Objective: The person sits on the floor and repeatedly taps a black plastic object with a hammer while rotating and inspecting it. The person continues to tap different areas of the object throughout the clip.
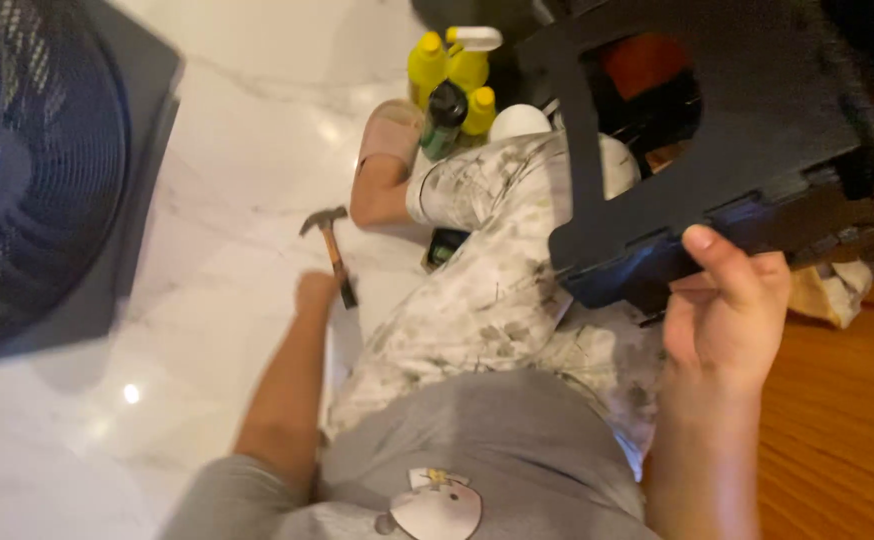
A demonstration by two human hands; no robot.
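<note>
left hand [315, 293] closed, seemingly around the handle of a hammer [331, 245] low over the white floor [237, 200], right hand [727, 310] gripping the black panel's [747, 110] lower edge, thumb on top, raised above the lap.

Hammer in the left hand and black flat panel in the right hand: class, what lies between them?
In the head view, the person's bent leg in pale patterned trousers lies between the claw hammer in the left hand and the black panel gripped by the right hand.
</note>
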